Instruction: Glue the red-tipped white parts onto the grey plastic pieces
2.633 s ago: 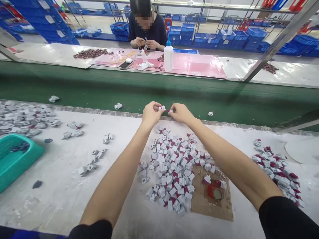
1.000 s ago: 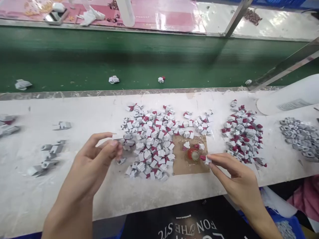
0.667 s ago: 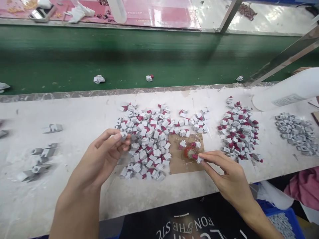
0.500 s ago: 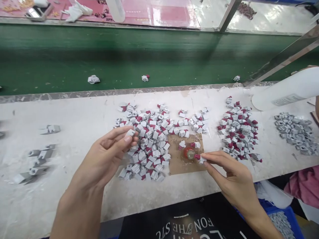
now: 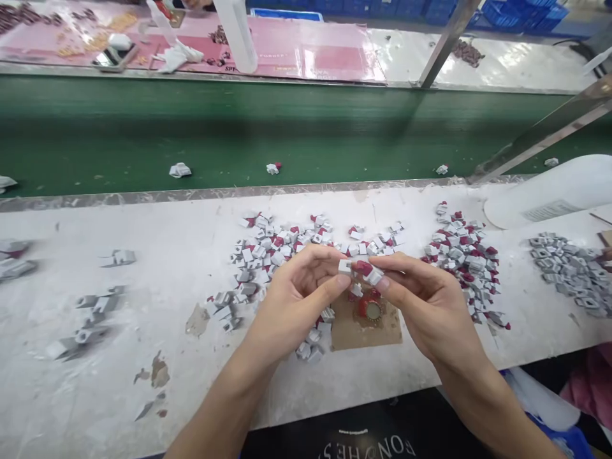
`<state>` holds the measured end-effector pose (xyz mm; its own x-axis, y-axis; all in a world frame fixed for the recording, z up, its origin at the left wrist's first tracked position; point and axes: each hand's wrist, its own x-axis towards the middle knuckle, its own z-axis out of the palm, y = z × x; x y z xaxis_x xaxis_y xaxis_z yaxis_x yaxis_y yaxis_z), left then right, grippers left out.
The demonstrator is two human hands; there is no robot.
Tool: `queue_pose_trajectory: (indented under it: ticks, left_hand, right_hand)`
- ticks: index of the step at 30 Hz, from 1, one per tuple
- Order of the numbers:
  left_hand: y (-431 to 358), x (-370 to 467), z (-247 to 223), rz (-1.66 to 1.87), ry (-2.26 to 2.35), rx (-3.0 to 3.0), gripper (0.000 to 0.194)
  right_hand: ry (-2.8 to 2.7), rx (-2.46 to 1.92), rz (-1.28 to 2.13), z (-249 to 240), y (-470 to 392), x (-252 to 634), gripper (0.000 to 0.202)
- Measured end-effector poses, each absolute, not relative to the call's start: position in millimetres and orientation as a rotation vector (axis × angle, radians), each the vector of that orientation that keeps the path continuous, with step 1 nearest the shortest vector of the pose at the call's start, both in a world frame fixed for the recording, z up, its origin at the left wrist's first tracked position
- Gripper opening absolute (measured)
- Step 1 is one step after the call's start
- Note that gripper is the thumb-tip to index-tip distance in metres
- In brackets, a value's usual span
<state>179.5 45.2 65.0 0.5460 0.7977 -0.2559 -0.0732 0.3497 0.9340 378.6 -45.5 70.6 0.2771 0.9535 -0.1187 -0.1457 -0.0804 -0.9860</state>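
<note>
Between the thumb and fingers of my left hand [image 5: 306, 296] is a small white plastic block [image 5: 344, 266]. My right hand [image 5: 425, 299] pinches a white and dark-red plastic piece [image 5: 369, 271], its red end turned toward the white block. The two pieces are very close; I cannot tell whether they touch. Below them, a red bottle cap [image 5: 371, 310] lies on a brown cardboard square [image 5: 354, 335], with a few white and red pieces beside it. Behind my left hand spreads a pile of white and red pieces [image 5: 268, 245], partly hidden by it.
More white and red pieces [image 5: 471, 261] are heaped to the right, beside grey pieces [image 5: 568, 271]. A white bottle [image 5: 549, 191] lies at the right. Loose grey parts [image 5: 93, 312] sit at the left. Beyond the table edge runs a green conveyor belt [image 5: 224, 140] carrying several small pieces.
My left hand has moved right with its white block, and my right hand has lifted its piece from beside the cap. The hands now meet above the cardboard. The view has tilted up slightly.
</note>
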Motion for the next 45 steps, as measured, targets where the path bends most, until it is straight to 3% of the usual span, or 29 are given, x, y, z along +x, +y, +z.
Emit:
queue_pose_trajectory:
  ticks: [18,23,28,32,35,40,43,45]
  left_hand:
    - [56.4,160.2,72.2,0.726,0.855,1.233,0.01]
    - [84.2,117.3,73.3,0.831,1.064,1.356,0.023]
    - [130.5,84.7,62.6,1.109,1.372,1.311,0.025]
    - [174.2,81.9,52.6,1.175,1.519,1.354,0.021]
    - [207.7,90.5,41.2,1.155,1.587,1.374,0.021]
    - [259.7,128.6,19.5,0.949,1.611,1.494,0.012]
    - [282.6,159.7,12.3,0.735,1.553,1.597,0.029]
    - [292.2,176.8,11.3,0.629,1.537,1.658,0.039]
  right_hand:
    - [-1.096,-1.364,1.139,81.6,-13.5,369.4,0.015]
    - [-1.597,-1.414,1.257,85.4,83.7,355.6,0.025]
    - [-1.876,-1.6,0.842,66.5,226.4,290.0,0.045]
    - [-1.991,-1.551,0.856,53.6,284.5,251.2,0.036]
    - [-1.992,-1.576,0.821,56.7,280.3,261.3,0.028]
    - [-1.894,-1.617,0.813,66.5,203.0,343.2,0.034]
    - [-1.802,-1.575,0.807,61.0,134.8,394.9,0.022]
    - [-1.717,-1.642,0.728,56.4,90.2,418.1,0.03]
